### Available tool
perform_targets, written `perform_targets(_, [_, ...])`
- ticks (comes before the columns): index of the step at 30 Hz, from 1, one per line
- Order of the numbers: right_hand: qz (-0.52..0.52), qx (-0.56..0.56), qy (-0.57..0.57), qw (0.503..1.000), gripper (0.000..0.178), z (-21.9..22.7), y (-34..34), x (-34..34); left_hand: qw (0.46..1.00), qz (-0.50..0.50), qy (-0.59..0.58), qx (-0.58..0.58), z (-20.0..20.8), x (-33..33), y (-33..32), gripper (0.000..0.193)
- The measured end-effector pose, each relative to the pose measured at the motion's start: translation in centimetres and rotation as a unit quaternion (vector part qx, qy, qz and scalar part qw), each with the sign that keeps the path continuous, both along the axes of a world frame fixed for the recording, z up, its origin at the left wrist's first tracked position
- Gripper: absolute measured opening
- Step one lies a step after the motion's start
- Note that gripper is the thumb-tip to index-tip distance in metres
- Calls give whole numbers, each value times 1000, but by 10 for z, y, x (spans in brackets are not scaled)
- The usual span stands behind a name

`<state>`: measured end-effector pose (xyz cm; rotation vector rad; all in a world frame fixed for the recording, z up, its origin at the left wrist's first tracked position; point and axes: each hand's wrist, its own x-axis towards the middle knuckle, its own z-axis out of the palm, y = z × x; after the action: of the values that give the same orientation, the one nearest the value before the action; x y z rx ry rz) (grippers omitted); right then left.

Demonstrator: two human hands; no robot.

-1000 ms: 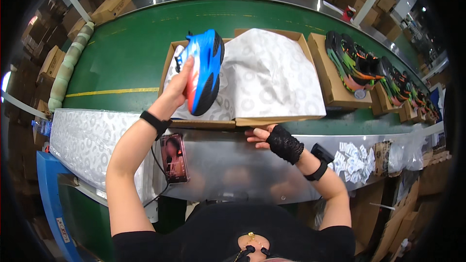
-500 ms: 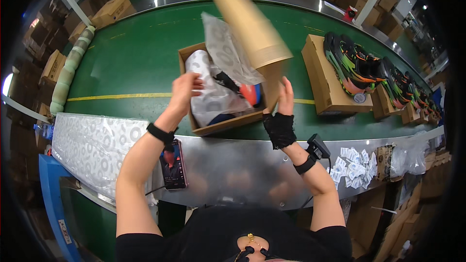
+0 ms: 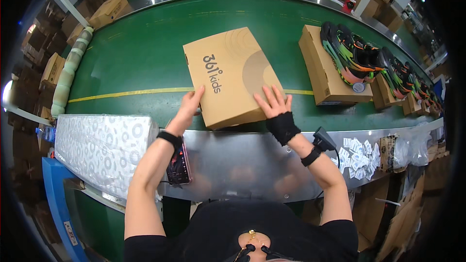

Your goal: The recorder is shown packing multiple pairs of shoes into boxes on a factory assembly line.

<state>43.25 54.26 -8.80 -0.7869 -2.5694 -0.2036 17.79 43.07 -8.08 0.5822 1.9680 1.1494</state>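
A brown cardboard shoebox (image 3: 221, 70), its lid down and dark printing on top, sits tilted on the green conveyor belt in front of me. The lid hides whatever lies inside. My left hand (image 3: 187, 109) grips the box's near left side, fingers bent against the edge. Spread fingers of my right hand (image 3: 275, 106), which wears a black fingerless glove, rest flat on the lid's near right corner.
Black, green and orange shoes (image 3: 347, 56) stand on brown boxes (image 3: 318, 75) along the right. Patterned wrapping sheets (image 3: 104, 148) lie at the left, near a phone (image 3: 180, 167). Small white packets (image 3: 359, 157) are heaped on the metal edge (image 3: 233, 165).
The lid has swung down onto the box, covering the patterned paper and the shoe inside. My right hand has shifted onto the lid; my left has moved down along the box's side.
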Motion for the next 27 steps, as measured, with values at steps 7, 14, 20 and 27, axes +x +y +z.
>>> perform_targets(7, [91,-35,68,993,51,86,32,-1,910,-33,-368,188,48,10,16,63])
perform_targets(14, [48,-46,263,963,45,115,38,48,908,27,-334,252,104,4,-29,62])
perform_targets(20, [-129,-273,250,920,39,41,62,144,870,123,-213,429,129,-50,-161,52])
perform_targets(27, [-235,-608,495,575,56,8,116,195,774,457,-79,432,141,-34,-345,68])
